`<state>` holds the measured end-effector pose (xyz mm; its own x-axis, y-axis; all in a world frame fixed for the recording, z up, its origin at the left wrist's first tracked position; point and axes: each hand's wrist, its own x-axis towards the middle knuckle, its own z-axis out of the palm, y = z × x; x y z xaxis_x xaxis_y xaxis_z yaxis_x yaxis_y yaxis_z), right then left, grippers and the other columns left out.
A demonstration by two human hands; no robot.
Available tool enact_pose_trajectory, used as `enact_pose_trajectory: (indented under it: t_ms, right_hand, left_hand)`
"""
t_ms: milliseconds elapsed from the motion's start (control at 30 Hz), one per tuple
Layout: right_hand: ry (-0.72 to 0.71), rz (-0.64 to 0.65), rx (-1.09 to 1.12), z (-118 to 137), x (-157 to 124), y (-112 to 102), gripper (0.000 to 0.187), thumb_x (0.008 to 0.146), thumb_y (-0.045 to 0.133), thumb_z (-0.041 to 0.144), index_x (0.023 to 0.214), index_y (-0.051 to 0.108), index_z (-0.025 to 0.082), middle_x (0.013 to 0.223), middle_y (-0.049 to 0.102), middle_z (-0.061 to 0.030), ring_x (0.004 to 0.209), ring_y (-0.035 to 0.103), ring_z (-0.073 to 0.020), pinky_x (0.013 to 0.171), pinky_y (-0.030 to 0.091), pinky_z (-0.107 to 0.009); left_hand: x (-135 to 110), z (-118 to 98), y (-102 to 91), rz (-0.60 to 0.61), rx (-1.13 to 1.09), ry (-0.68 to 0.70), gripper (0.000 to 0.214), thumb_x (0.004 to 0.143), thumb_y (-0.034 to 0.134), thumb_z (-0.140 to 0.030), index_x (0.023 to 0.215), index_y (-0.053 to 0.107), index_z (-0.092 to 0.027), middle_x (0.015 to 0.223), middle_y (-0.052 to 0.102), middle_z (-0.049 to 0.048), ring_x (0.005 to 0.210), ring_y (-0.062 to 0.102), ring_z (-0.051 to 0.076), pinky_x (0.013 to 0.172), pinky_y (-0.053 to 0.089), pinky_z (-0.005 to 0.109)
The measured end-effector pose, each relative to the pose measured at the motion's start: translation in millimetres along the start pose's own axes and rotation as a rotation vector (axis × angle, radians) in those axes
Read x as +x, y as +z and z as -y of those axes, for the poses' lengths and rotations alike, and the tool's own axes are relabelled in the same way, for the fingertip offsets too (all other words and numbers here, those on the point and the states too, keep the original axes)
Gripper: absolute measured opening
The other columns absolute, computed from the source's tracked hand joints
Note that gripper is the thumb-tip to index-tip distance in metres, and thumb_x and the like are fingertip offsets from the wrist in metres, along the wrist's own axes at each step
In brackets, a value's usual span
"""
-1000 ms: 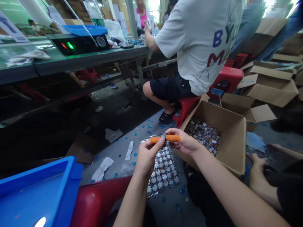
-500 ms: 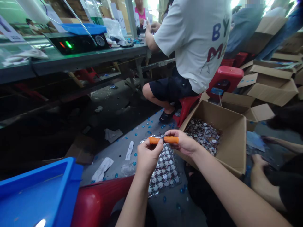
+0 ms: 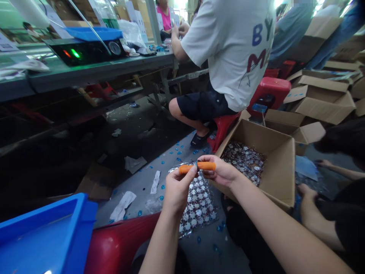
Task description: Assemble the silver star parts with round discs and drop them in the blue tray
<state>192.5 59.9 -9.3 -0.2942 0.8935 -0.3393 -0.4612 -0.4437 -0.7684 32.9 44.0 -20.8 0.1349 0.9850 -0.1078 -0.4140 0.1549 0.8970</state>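
Observation:
My left hand (image 3: 177, 190) and my right hand (image 3: 224, 172) meet in front of me, both closed in a pinch. An orange finger cot (image 3: 186, 169) covers a finger of the left hand, and another orange finger cot (image 3: 206, 166) covers a finger of the right. Their tips come together around something small and bluish-dark, mostly hidden by the fingers. Below the hands lies a shiny, clear-wrapped sheet of silvery flower-shaped pieces (image 3: 196, 207).
To the right stands a cardboard box (image 3: 281, 167) holding many small metallic pieces. A blue tray (image 3: 85, 224) and red stool (image 3: 114, 247) are at lower left. A seated co-worker (image 3: 236, 49) is ahead by the workbench (image 3: 99, 72). Another person's hand (image 3: 306, 190) is at right.
My hands stay together, with slight finger movement around the small thing. The view has shifted slightly, and the dark-haired head of the person at right shows more.

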Motion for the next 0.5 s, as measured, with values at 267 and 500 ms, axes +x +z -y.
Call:
enact_pose_trajectory:
  t_ms: [267,500]
  right_hand:
    - [-0.038,-0.073,-0.083,0.3,1.9,-2.9,0.040,0.052,0.094,0.032,0.073,0.065,0.014,0.055,0.054,0.0053,0.039,0.030,-0.0009,0.041,0.012,-0.019]
    - [-0.045,-0.088,-0.128,-1.2,1.9,-5.6,0.041,0.052,0.094,0.034,0.073,0.066,0.013,0.058,0.055,0.0043,0.042,0.032,-0.0018,0.041,0.013,-0.020]
  left_hand:
    - [1.8,0.0,-0.6,-0.053,0.150,-0.017,0.030,0.071,0.086,-0.040,0.073,0.074,-0.012,0.068,0.066,0.0034,0.069,0.058,0.012,0.071,0.046,0.023]
    - [2.5,0.2,-0.2,-0.064,0.202,0.015,0.032,0.070,0.085,-0.041,0.071,0.072,-0.012,0.068,0.066,0.0034,0.068,0.058,0.013,0.069,0.046,0.024]
